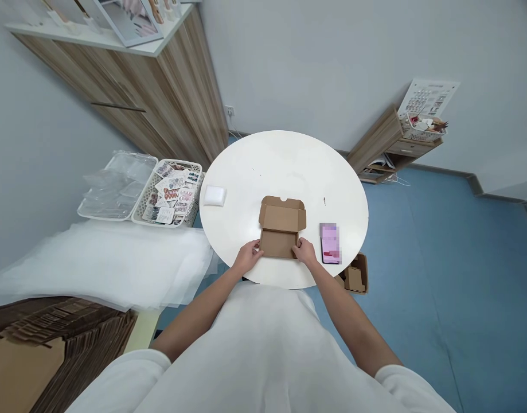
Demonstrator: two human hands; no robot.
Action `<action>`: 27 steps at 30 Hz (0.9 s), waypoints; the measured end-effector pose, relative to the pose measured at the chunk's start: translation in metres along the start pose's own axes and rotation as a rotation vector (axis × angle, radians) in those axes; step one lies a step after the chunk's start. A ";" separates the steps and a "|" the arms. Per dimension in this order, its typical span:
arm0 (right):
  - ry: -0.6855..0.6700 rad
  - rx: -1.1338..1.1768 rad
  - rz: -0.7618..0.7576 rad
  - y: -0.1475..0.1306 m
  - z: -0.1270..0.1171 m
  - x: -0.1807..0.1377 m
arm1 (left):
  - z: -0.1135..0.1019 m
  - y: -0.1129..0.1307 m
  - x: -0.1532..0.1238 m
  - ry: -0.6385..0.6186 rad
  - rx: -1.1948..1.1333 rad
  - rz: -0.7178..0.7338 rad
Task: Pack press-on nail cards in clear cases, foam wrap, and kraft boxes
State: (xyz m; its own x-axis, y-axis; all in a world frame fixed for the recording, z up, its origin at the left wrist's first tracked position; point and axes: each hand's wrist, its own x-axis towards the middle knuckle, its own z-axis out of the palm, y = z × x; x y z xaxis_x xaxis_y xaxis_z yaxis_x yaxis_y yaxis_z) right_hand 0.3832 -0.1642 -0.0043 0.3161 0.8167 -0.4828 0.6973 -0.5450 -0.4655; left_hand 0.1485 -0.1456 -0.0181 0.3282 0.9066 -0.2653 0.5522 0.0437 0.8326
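An open brown cardboard box (279,244) rests on the round white table (289,155) near its front edge. Its lid stands raised at the back, with side flaps and a notched front flap, and nothing shows inside. My left hand (248,256) grips the box's left front corner, fingers on the side wall. At the right front corner, my right hand (305,251) holds the wall between thumb and fingers. A phone (330,244) with a pink screen lies right of the box. Toward the table's left edge is a small white packet (215,195).
Left of the table, one white basket (188,221) holds carded press-on nails, another (104,218) clear plastic packaging. White sheets (95,258) and stacked flat cardboard (26,367) lie nearer. A carton (363,269) holding smaller boxes stands below the table's right edge.
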 end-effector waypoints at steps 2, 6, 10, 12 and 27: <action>0.000 0.008 0.007 0.000 -0.001 0.000 | 0.000 0.001 0.000 -0.003 0.002 -0.001; 0.022 0.003 0.020 0.000 -0.003 -0.003 | -0.003 0.005 -0.002 -0.032 0.002 -0.021; 0.037 -0.024 0.043 -0.002 -0.002 -0.005 | -0.005 0.007 -0.005 -0.051 0.004 -0.051; 0.039 -0.043 0.059 -0.002 -0.001 -0.005 | -0.005 0.008 -0.005 -0.053 0.000 -0.067; 0.021 -0.111 0.091 -0.005 -0.002 -0.003 | -0.006 0.012 -0.008 -0.065 -0.044 -0.105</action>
State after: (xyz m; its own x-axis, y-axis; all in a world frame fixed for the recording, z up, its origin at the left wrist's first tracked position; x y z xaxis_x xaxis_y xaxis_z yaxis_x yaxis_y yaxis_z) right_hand 0.3801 -0.1642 0.0007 0.3938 0.7694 -0.5029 0.7319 -0.5934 -0.3349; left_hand 0.1481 -0.1502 -0.0028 0.3203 0.8669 -0.3819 0.5521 0.1568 0.8189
